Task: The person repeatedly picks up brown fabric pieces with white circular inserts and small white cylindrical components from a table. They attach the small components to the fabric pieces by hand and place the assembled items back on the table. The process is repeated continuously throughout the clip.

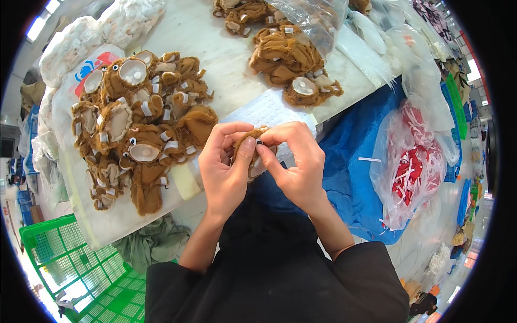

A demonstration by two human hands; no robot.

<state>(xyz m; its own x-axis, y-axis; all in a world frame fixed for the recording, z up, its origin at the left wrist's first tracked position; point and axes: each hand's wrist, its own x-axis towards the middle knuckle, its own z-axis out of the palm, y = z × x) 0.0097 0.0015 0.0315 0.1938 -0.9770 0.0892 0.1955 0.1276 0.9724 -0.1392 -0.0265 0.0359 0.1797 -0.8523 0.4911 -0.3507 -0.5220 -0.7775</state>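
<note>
one brown plush piece (255, 160) lies, its long axis seeming to point away from the body (269, 274), between the left hand (226, 171), whose fingers pinch its cloth, and the right hand (301, 167), whose thumb and forefinger nip a small dark bit (259, 142) (perhaps an eye).

Brown plush piece (255, 163); green crate (48, 227); blue sheet (344, 161).
</note>
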